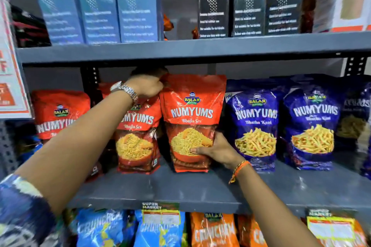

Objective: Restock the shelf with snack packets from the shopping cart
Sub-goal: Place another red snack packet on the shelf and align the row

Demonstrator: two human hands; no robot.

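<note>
A patterned sleeve (22,212) fills the lower left corner. On the grey shelf (180,188), near its middle, the red snack packet (192,120) stands upright; the left hand (147,85) pinches its top corner, and the right hand (216,151) has its fingers (197,150) clamped on the lower front.
</note>
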